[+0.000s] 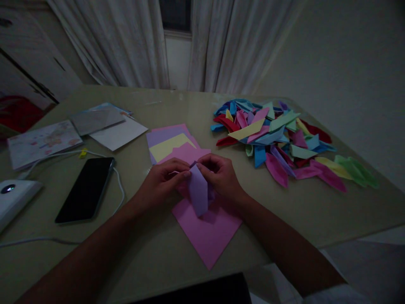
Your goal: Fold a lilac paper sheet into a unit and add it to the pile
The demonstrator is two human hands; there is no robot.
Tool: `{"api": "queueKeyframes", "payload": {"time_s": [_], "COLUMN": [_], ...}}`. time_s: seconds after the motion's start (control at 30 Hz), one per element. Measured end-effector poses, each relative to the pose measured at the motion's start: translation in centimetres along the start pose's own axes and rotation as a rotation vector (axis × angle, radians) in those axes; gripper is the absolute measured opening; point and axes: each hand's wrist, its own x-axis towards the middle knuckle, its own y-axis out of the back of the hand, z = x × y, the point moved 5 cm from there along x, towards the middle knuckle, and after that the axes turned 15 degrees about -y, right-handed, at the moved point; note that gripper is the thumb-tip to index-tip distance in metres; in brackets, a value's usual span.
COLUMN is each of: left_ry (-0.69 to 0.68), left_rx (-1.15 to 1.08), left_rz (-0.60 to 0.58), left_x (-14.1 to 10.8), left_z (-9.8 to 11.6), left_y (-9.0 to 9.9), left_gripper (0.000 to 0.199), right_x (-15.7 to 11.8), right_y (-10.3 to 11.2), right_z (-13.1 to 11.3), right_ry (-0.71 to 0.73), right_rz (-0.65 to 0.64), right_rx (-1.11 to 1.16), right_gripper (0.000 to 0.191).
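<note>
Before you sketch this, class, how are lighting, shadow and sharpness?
Head view: dim throughout, no strong glare on the smartphone; head view: soft shadow on the pink paper beneath the folded purple paper; head view: pattern on the printed card too soft to identify.

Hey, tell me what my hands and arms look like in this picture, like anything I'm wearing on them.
Your left hand and right hand are bare, with no gloves and no rings that I can make out. The left forearm and right forearm show no watch or bracelet. A pale sleeve shows near the right elbow; no left sleeve is in view.
</note>
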Motion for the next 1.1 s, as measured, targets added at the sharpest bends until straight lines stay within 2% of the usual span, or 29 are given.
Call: {"api": "queueKeyframes", "payload": {"time_s": [0.17, 0.33, 0.63, 0.87, 1.1], "left_ry": [0.023, 0.035, -0.068, 0.000, -0.027], "left_rx": [-0.056, -0.076, 0.039, 0.031, 0.046], "left_rz": [-0.009, 0.096, 0.110, 0.198, 0.225], "left_x": [-0.1, -0.4, -0.2, -0.9, -1.1], "left_z": [0.1, 0.1, 0.7, 0.0, -0.2], "left_y": [-0.2, -0.5, -0.2, 0.2, 0.1], "left_gripper": [0.020, 0.018, 0.013, 0.017, 0.014], "right_x": [-0.1, 0.0, 0.0, 0.0, -0.1], "right_y": [0.2, 0.0, 0.0, -0.2, -0.1], "right_z": [0.1, 0.1, -0.3, -0.1, -0.2], "right_ry": [-0.024, -0.026, 0.006, 0.016, 0.017], "right_rz": [0.005, -0.037, -0.064, -0.059, -0.086], "right_rx": [0.023, 0.017, -0.001, 0.006, -0.010], "right_gripper": [0.022, 0.029, 0.026, 0.023, 0.026]}}
